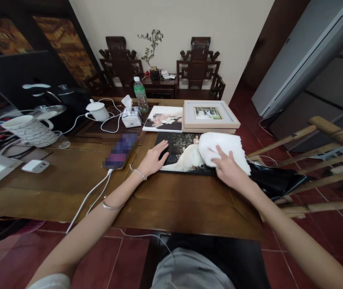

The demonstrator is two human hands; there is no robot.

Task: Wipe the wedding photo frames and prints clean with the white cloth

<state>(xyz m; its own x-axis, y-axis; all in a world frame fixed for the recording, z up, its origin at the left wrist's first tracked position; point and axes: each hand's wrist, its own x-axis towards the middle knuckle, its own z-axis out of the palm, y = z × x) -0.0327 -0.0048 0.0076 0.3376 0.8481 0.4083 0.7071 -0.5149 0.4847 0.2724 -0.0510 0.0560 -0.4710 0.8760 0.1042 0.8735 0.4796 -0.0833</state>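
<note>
A dark photo panel [180, 146] showing a figure in a long white gown lies flat on the wooden table. My left hand [154, 158] rests flat on the panel's left edge, fingers stretched out, holding nothing. In my right hand [230, 170] is a white cloth [222, 148], pressed onto the panel's right part and covering it. Some of the right fingers are hidden against the cloth. Just behind the panel lie a white-edged photo print [165, 120] and a pale wooden picture frame [210, 116], which rests on another frame.
A phone [120, 151] on a white cable lies left of the panel. Behind it stand a tissue box [131, 117], a green-labelled bottle [140, 95] and a lidded white cup [97, 110]. A patterned mug [31, 130] and charger [35, 166] sit left; a bamboo chair [337, 136] stands right.
</note>
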